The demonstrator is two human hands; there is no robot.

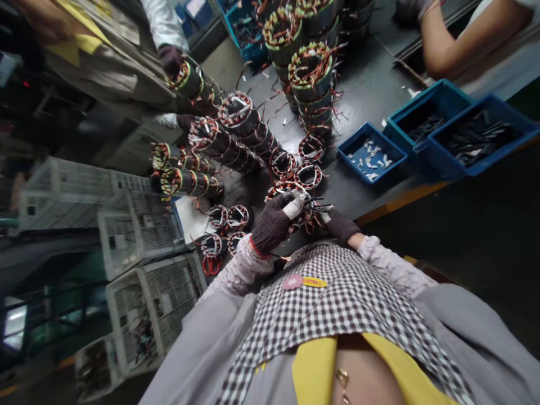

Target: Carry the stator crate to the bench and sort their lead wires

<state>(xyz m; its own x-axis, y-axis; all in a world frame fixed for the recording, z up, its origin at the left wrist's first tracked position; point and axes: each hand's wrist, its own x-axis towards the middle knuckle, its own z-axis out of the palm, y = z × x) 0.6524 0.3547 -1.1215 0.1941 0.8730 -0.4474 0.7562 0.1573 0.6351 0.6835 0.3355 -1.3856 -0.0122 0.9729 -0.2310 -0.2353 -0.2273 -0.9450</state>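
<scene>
My left hand (276, 220), in a dark knit glove with pale covered fingertips, is closed in a pinch at the wires of a stator in front of my apron. My right hand (341, 224), gloved the same way, has its fingers closed on the other side of these copper wires (311, 224). Thin black tubes (317, 203) stick out between the two hands. The hands hide much of the stator. Just beyond them stands a group of wound stators (309, 175) with white lacing.
Stacked stators (312, 73) stand further back, and rows of them lean to the left. Blue bins hold white pieces (371, 160) and black pieces (481, 138). Red-handled scissors (211, 265) lie at left. White crates (139, 315) stand beside the table. Co-workers' gloved hands (171, 59) work opposite.
</scene>
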